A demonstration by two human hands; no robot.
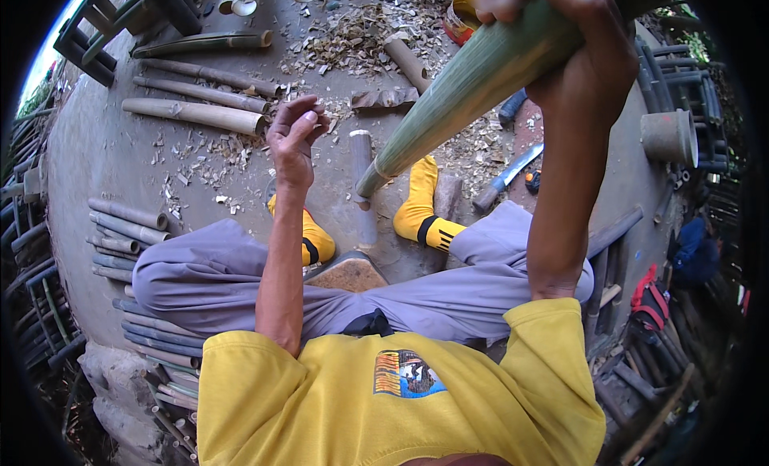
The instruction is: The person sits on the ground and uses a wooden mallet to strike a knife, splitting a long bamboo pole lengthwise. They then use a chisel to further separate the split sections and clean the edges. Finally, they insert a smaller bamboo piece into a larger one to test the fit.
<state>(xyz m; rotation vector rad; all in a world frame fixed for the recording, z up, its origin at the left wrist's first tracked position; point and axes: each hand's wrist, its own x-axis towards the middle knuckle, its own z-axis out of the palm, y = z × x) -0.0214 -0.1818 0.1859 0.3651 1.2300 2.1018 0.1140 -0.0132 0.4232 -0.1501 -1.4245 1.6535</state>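
Observation:
My right hand (589, 41) is raised at the upper right, its fingers wrapped round a long green bamboo pole (481, 77). The pole slants down to the left, and its narrow-looking far end overlaps a short grey bamboo piece (361, 153) between my feet. Whether the two touch I cannot tell. My left hand (293, 141) hovers left of that piece, empty, with fingers loosely bent and apart. Just right of my right foot, a large knife (513, 173) lies on the ground beside a small black-and-orange object (533, 181).
Cut bamboo lengths (192, 117) lie at the upper left, with more stacked bamboo (132, 225) by my left knee. Wood chips (360, 33) litter the ground. A wooden block (348, 275) sits between my legs. A grey bucket (669, 137) and bamboo frames (685, 81) stand right.

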